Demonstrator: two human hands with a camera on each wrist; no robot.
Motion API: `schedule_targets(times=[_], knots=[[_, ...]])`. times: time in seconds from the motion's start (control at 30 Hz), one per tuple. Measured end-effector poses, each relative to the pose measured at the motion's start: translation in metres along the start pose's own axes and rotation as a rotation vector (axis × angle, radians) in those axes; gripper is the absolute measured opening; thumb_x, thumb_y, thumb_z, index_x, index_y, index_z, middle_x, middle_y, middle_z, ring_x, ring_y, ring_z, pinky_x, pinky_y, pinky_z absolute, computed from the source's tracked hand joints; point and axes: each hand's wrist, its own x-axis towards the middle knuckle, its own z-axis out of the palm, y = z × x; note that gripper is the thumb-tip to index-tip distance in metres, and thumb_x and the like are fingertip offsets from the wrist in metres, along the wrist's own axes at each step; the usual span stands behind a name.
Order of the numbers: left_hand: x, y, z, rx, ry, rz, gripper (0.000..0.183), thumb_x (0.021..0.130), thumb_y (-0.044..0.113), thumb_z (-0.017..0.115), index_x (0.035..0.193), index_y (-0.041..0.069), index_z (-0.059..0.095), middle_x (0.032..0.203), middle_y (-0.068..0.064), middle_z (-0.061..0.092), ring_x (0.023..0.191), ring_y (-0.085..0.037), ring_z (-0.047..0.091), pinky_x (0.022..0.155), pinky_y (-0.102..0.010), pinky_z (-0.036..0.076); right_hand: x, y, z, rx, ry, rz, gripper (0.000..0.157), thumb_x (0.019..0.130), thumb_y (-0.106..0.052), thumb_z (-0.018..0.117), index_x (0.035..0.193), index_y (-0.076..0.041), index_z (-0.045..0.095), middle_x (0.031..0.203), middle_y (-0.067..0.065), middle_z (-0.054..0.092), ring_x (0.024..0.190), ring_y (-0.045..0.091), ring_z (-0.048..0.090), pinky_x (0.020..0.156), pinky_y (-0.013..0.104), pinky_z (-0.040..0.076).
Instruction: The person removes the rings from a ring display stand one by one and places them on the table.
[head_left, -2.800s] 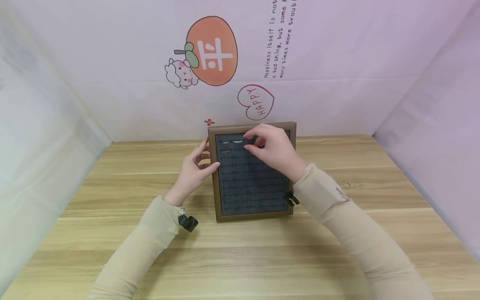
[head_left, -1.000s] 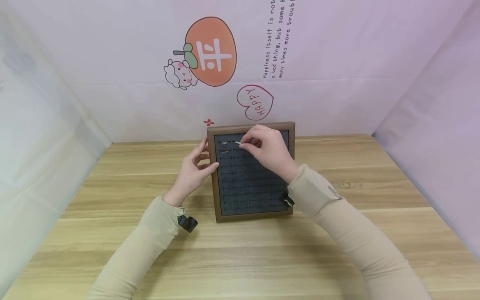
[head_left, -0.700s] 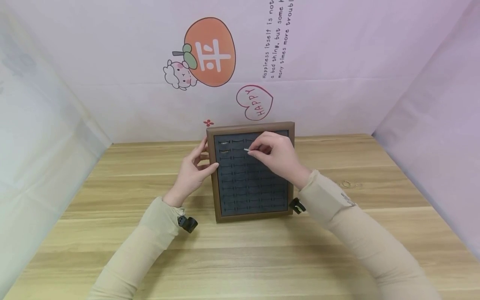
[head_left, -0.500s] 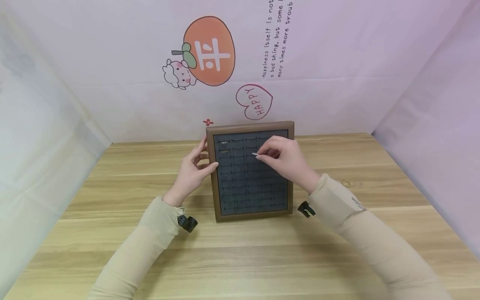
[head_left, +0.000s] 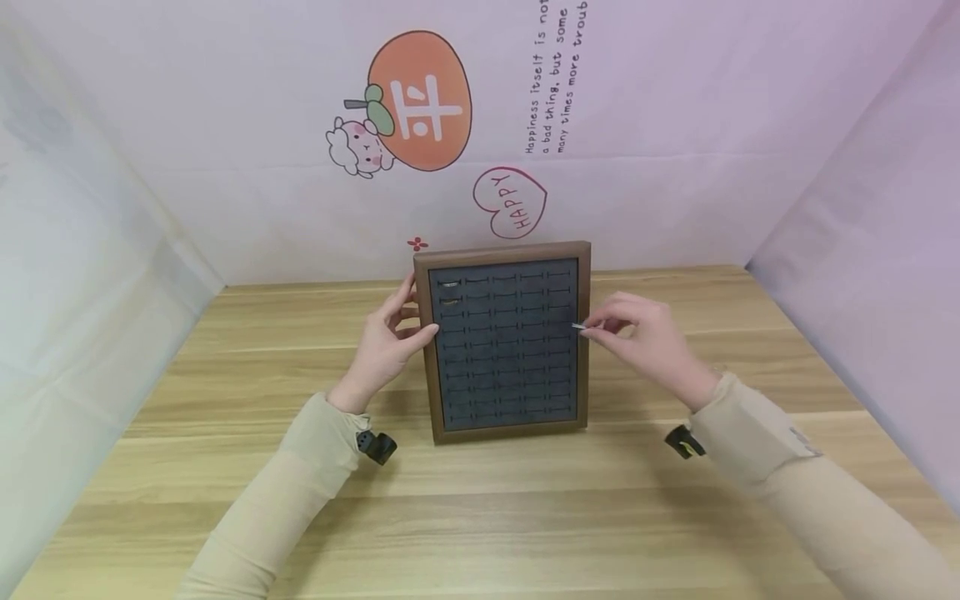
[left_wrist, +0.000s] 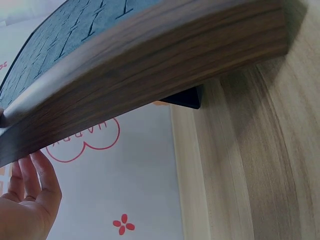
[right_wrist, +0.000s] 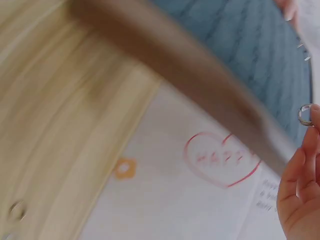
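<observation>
A wood-framed ring display tray [head_left: 582, 375] with a dark grey slotted pad stands propped up on the table. My left hand [head_left: 382, 350] grips its left side, thumb on the front edge and fingers behind, as the left wrist view also shows. Between thumb and fingertips, my right hand [head_left: 641, 333] pinches a silver ring [right_wrist: 300, 117] beside the tray's right edge. In the pad's left column sit two rings, a silver ring [head_left: 449, 284] in the top row and a gold-coloured ring [head_left: 449, 302] just below.
A loose ring [right_wrist: 17, 211] lies on the wooden table [head_left: 480, 533] to the right of the tray; my right arm hides that spot in the head view. Behind the tray rises a printed white cloth backdrop [head_left: 637, 208]. A black support [left_wrist: 187, 98] shows behind the tray.
My right hand has pulled the silver ring out of the top row's second slot and carried it right and down to the tray's edge. The left hand keeps its grip.
</observation>
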Motion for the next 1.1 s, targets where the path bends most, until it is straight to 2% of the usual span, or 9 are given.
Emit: schedule_targets(times=[0.23, 0.43, 0.53, 0.73, 0.87, 1.0, 1.1], knots=[[0.001, 0.0, 0.0, 0.011, 0.001, 0.008, 0.078, 0.085, -0.001, 0.065, 0.15, 0.016, 0.027, 0.132, -0.016, 0.046, 0.108, -0.025, 0.054, 0.089, -0.032, 0.05, -0.024, 0.031, -0.023, -0.11, 0.001, 0.013, 0.011, 0.075, 0.003, 0.075, 0.08, -0.007, 0.071, 0.078, 0.002, 0.066, 0.064, -0.002, 0.052, 0.059, 0.011, 0.045], [0.0, 0.001, 0.0, 0.005, 0.004, 0.005, 0.077, 0.085, -0.001, 0.065, 0.15, 0.015, 0.027, 0.132, -0.016, 0.046, 0.108, -0.027, 0.054, 0.092, -0.041, 0.048, -0.042, 0.068, -0.032, -0.176, -0.068, 0.037, 0.013, 0.072, 0.003, 0.077, 0.077, -0.008, 0.071, 0.075, 0.002, 0.066, 0.062, -0.005, 0.051, 0.058, 0.013, 0.045], [0.0, 0.0, 0.0, -0.002, 0.003, 0.002, 0.077, 0.085, -0.002, 0.065, 0.15, 0.015, 0.027, 0.132, -0.017, 0.046, 0.108, -0.027, 0.054, 0.093, -0.045, 0.047, -0.048, 0.082, -0.033, -0.214, -0.111, 0.049, 0.015, 0.07, 0.003, 0.078, 0.075, -0.009, 0.071, 0.073, 0.0, 0.066, 0.062, -0.005, 0.051, 0.056, 0.017, 0.047], [0.001, 0.0, -0.001, -0.001, 0.012, -0.001, 0.077, 0.085, -0.001, 0.065, 0.15, 0.016, 0.027, 0.132, -0.016, 0.046, 0.108, -0.027, 0.054, 0.092, -0.045, 0.047, -0.055, 0.108, -0.03, -0.287, -0.236, 0.025, 0.015, 0.07, 0.004, 0.077, 0.075, -0.009, 0.07, 0.071, -0.003, 0.065, 0.063, -0.003, 0.05, 0.056, 0.021, 0.046], [0.0, 0.0, -0.001, -0.004, 0.009, 0.007, 0.077, 0.085, -0.001, 0.066, 0.15, 0.015, 0.027, 0.132, -0.017, 0.046, 0.108, -0.028, 0.054, 0.093, -0.046, 0.047, -0.059, 0.115, -0.028, -0.287, -0.321, 0.06, 0.014, 0.071, 0.002, 0.076, 0.077, -0.009, 0.07, 0.074, -0.003, 0.065, 0.064, 0.002, 0.052, 0.057, 0.022, 0.047], [0.0, -0.001, -0.001, 0.004, 0.005, 0.001, 0.078, 0.085, -0.001, 0.066, 0.15, 0.015, 0.026, 0.132, -0.016, 0.046, 0.108, -0.027, 0.054, 0.092, -0.043, 0.048, -0.062, 0.12, -0.027, -0.286, -0.408, 0.078, 0.012, 0.073, 0.0, 0.074, 0.075, -0.01, 0.068, 0.075, -0.003, 0.066, 0.065, 0.004, 0.054, 0.06, 0.023, 0.049], [0.001, -0.001, 0.0, 0.002, 0.002, -0.003, 0.078, 0.085, 0.0, 0.066, 0.15, 0.016, 0.026, 0.132, -0.016, 0.046, 0.108, -0.027, 0.054, 0.093, -0.043, 0.048, -0.065, 0.123, -0.026, -0.288, -0.431, 0.066, 0.015, 0.072, 0.002, 0.074, 0.073, -0.012, 0.067, 0.074, -0.004, 0.066, 0.066, 0.003, 0.055, 0.061, 0.023, 0.05]])
